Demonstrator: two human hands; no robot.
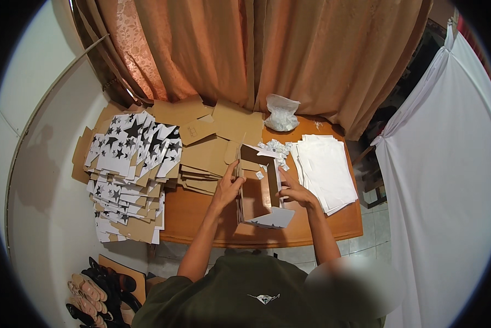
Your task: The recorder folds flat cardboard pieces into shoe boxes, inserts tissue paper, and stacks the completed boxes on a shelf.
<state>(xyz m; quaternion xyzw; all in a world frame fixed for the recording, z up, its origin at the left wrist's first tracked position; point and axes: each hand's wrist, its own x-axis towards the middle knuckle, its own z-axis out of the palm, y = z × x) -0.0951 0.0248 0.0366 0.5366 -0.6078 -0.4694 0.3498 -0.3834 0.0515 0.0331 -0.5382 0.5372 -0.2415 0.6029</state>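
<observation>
Both forearms reached up from the lower edge over the table [202, 218]. The left hand [227, 187] pressed flat against the left wall of the box [256, 199], fingers extended and close together, thumb toward the top edge. The right hand [296, 192] gripped the box's right wall, fingers curled over its rim. The box stood open near the table's front edge, brown inside, a white flap at its near end. Whether the right fingertips reached inside was hidden by the wall. Small white scraps [275, 148] behind the box were too small to make out. Flat starred blanks [128, 158] lay well left, white sheets [325, 169] just right.
</observation>
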